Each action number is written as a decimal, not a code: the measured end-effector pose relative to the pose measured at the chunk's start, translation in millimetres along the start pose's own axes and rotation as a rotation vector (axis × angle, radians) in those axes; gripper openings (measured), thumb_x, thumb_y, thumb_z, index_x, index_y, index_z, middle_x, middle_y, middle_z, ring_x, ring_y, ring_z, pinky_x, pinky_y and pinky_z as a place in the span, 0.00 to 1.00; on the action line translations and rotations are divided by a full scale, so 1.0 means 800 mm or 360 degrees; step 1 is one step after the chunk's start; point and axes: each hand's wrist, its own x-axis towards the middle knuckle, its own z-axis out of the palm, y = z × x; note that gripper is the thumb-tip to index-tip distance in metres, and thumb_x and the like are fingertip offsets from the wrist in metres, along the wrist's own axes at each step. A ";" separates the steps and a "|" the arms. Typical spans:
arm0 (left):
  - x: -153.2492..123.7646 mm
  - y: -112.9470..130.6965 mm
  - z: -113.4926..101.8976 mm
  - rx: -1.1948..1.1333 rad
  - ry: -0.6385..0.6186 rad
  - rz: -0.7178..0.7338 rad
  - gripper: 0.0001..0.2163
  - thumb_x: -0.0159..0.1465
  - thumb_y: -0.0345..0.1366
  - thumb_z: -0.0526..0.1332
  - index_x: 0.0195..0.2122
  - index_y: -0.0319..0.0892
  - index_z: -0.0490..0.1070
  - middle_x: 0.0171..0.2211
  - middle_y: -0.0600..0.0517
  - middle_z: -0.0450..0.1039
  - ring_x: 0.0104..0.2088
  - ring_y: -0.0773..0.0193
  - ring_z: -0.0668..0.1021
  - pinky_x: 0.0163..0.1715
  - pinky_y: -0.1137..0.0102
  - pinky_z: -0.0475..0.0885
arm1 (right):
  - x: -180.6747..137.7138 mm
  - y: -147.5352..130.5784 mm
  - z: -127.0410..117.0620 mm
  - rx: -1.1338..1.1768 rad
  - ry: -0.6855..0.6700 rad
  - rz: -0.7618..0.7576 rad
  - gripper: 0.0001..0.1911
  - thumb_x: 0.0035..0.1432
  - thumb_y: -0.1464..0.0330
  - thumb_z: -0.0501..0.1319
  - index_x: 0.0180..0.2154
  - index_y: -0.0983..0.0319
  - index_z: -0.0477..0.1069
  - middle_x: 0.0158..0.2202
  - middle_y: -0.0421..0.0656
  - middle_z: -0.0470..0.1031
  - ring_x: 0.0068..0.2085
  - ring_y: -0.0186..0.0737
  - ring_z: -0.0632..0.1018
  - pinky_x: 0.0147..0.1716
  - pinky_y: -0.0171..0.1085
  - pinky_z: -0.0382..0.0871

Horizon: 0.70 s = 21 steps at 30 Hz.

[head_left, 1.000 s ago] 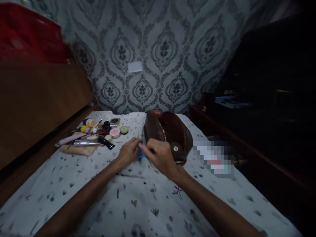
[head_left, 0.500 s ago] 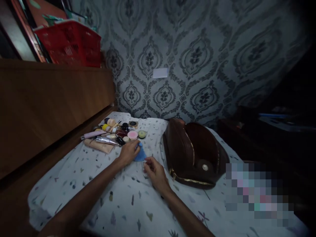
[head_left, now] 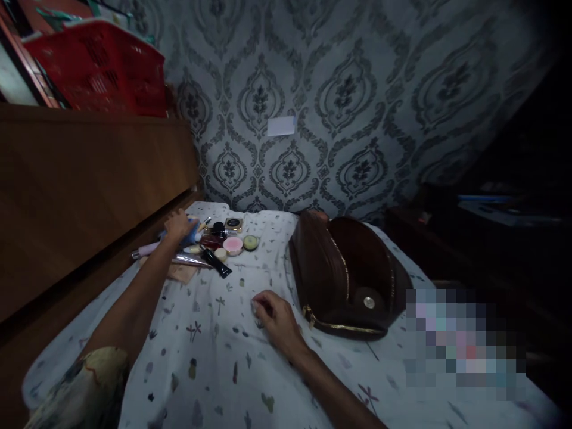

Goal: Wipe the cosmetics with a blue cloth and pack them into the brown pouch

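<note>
At the far left of the white patterned cloth [head_left: 214, 333], my left hand [head_left: 177, 224] is closed on a small blue cloth [head_left: 191, 229] over a cluster of cosmetics. The hand and forearm partly cover that cluster. A pink round compact [head_left: 233, 245], a green round pot [head_left: 250, 242], a black tube [head_left: 217, 263] and a silver tube [head_left: 192, 258] lie near it. My right hand [head_left: 277, 319] rests on the patterned cloth with curled fingers; whether anything is in them is hidden. To its right stands a dark brown bag [head_left: 319, 262], unzipped and gaping.
A wooden cabinet [head_left: 98, 173] borders the left side, with a red basket [head_left: 102, 68] on top. Patterned wallpaper [head_left: 348, 107] rises behind. A blurred patch [head_left: 465, 339] hides something at the right, beside dark furniture.
My left hand has moved left and away from me with the blue cloth, leaving my right hand. A black tube now lies nearer the front of the cluster. The view has shifted slightly.
</note>
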 end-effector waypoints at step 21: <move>-0.128 0.049 -0.025 -0.0344 0.0149 0.0682 0.27 0.59 0.44 0.60 0.56 0.39 0.58 0.52 0.38 0.71 0.50 0.43 0.77 0.45 0.56 0.73 | 0.000 0.014 0.005 0.0683 0.0202 0.0329 0.27 0.57 0.56 0.62 0.54 0.62 0.70 0.47 0.48 0.74 0.36 0.38 0.77 0.34 0.38 0.73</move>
